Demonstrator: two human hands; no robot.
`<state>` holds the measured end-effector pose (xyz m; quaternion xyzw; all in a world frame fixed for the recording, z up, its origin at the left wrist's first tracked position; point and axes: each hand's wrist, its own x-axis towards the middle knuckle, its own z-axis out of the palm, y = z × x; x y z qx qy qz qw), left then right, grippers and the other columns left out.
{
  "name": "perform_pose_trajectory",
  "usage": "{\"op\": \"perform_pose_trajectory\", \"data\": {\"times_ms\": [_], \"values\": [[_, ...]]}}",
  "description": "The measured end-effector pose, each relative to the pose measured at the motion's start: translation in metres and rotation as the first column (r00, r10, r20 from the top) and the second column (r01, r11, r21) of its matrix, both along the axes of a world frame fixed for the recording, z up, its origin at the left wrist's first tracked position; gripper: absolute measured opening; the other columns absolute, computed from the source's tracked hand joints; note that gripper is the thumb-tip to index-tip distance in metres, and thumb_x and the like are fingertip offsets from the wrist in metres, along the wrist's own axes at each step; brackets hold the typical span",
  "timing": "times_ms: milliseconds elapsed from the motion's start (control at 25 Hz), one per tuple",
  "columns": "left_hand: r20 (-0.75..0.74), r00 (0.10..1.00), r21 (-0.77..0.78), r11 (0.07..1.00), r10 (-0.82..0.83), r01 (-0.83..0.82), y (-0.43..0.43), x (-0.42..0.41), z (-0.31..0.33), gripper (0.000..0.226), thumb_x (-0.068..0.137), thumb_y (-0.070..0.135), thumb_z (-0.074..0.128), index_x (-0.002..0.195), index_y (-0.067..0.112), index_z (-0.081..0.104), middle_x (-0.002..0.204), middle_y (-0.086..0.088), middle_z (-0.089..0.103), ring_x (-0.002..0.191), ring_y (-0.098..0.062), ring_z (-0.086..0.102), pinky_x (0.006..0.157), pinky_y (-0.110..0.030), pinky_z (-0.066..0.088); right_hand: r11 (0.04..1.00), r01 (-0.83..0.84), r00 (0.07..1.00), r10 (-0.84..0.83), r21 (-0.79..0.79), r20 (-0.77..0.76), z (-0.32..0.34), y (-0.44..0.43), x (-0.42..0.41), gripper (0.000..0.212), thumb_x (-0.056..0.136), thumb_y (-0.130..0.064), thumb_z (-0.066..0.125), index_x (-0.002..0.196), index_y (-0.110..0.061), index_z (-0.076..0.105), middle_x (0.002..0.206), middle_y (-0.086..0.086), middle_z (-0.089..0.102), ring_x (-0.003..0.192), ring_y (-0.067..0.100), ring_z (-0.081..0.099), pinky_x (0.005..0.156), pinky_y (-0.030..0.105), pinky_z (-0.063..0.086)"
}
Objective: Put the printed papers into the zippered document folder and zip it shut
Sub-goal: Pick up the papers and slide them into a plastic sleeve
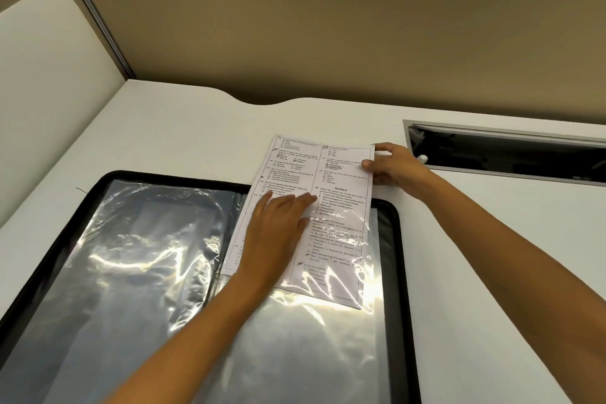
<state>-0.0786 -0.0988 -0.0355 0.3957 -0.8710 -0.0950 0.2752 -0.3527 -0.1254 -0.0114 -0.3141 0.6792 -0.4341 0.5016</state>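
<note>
1. Head view: a black zippered document folder with crinkled clear plastic sleeves (137,259) lies open on the white desk (183,138). The white printed papers (314,207) rest on its right half, lower part seemingly under the glossy sleeve, top edge jutting past the folder's far rim.
2. The left hand (278,223) lies flat, fingers spread, pressing the sheets down; it grips nothing.
3. The right hand (390,167) pinches the papers' upper right corner between thumb and fingers.
4. Judged step: sliding the papers in, partway done. Next they likely need drawing toward the person until fully inside, then folding the folder shut and zipping.
</note>
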Motion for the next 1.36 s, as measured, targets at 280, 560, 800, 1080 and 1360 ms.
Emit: {"op": "perform_pose_trajectory", "data": {"times_ms": [280,560,800,1080,1360], "values": [[0.036,0.999,0.181,0.983,0.015,-0.021,-0.03,-0.007,0.005,0.041,0.071,0.018,0.079,0.109,0.01,0.066,0.104,-0.009,0.063,0.094,-0.028,0.057,0.079,-0.035,0.042,0.99,-0.135,0.962,0.123,-0.035,-0.246,-0.003,-0.037,0.0,0.03,0.083,0.001,0.066,0.11,-0.011,0.068,0.107,0.015,0.063,0.097,0.024,0.06,0.096,0.033,0.049],[0.112,0.994,0.191,0.981,0.017,-0.038,-0.036,-0.011,0.01,0.021,0.076,0.028,0.074,0.091,0.016,0.064,0.092,0.002,0.061,0.094,-0.021,0.051,0.07,-0.027,0.013,0.985,-0.152,0.942,0.118,-0.088,-0.313,-0.008,-0.038,0.004,0.03,0.081,0.002,0.068,0.097,-0.023,0.072,0.115,0.014,0.066,0.11,0.032,0.061,0.099,0.038,0.05],[0.201,0.98,0.225,0.972,0.018,-0.064,-0.039,-0.011,0.014,0.007,0.088,0.03,0.061,0.09,0.026,0.056,0.093,0.015,0.056,0.101,-0.011,0.042,0.075,-0.027,0.007,0.941,-0.333,0.918,0.311,-0.054,-0.248,0.001,-0.026,0.009,0.026,0.082,0.001,0.068,0.104,-0.013,0.07,0.099,0.011,0.069,0.096,0.024,0.064,0.09,0.034,0.054],[0.141,0.988,0.245,0.965,0.056,-0.09,-0.041,-0.011,0.018,0.009,0.09,0.02,0.058,0.084,0.028,0.06,0.082,0.013,0.064,0.095,-0.008,0.046,0.079,-0.032,0.012,0.888,-0.455,0.84,0.454,0.068,-0.296,0.012,-0.022,0.019,0.024,0.084,-0.004,0.067,0.107,-0.009,0.065,0.095,0.009,0.068,0.09,0.02,0.063,0.078,0.026,0.052],[0.142,0.984,0.195,0.971,0.109,-0.136,-0.043,-0.008,0.017,0.008,0.089,0.024,0.059,0.083,0.029,0.061,0.081,0.014,0.064,0.092,-0.01,0.048,0.075,-0.03,0.009,0.831,-0.556,0.741,0.511,0.029,-0.436,0.019,-0.014,0.04,0.023,0.087,-0.005,0.063,0.107,-0.014,0.068,0.098,-0.003,0.065,0.089,0.012,0.06,0.079,0.022,0.047]]}}
